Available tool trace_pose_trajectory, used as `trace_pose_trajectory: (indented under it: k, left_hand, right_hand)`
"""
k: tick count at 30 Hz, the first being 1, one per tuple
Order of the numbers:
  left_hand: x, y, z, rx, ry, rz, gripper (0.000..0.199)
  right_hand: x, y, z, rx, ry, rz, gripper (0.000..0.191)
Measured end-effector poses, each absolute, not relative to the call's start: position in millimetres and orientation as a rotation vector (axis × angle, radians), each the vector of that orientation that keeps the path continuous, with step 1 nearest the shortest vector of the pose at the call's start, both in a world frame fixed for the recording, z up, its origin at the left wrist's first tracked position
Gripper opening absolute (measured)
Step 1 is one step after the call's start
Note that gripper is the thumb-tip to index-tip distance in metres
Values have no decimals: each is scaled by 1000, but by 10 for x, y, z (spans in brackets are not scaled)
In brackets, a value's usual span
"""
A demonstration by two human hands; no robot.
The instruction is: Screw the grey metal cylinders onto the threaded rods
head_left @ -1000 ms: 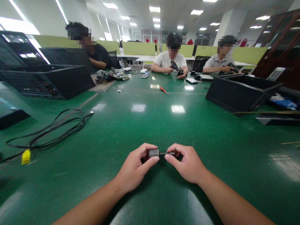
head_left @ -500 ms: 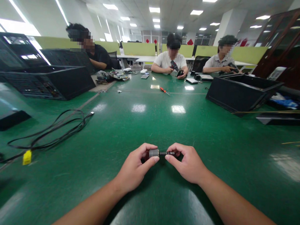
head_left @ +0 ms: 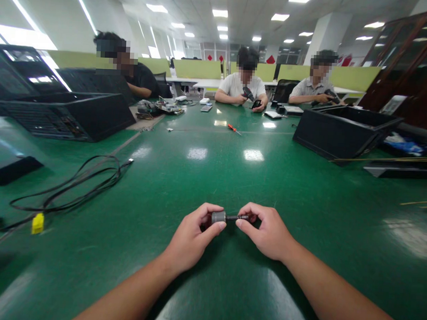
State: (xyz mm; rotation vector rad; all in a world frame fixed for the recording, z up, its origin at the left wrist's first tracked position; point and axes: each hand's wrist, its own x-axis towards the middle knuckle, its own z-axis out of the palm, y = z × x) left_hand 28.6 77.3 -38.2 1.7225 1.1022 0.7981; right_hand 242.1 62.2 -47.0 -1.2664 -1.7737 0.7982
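Between my two hands is a small dark tool with a thick grey cylinder at its left end and a thin black shaft running right. My left hand pinches the cylinder between thumb and fingers. The thumb and fingers of my right hand close on the narrow, ringed right end. It lies level, just over the green table, in the near middle. Some of it is hidden behind my fingers.
Black cases stand at left and right. A looped black cable with a yellow tag lies left. An orange screwdriver lies farther off. Three people sit across the table, two holding dark drill-like tools.
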Motion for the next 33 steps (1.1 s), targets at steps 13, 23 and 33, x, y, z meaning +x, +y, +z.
trace_pose_trajectory:
  k: [13,23,33]
  left_hand:
    - [294,768,-357,1683,1095,811,29]
    - [290,772,-367,1680,1090,812,30]
    - [292,761,-357,1683,1098,819,30]
  right_hand:
    - [2428,620,-457,-1288,-1774,784,5]
    - [2433,639,-460,-1281,-1777,750,5]
    - [2447,636,-448,-1274,-1752,744,4]
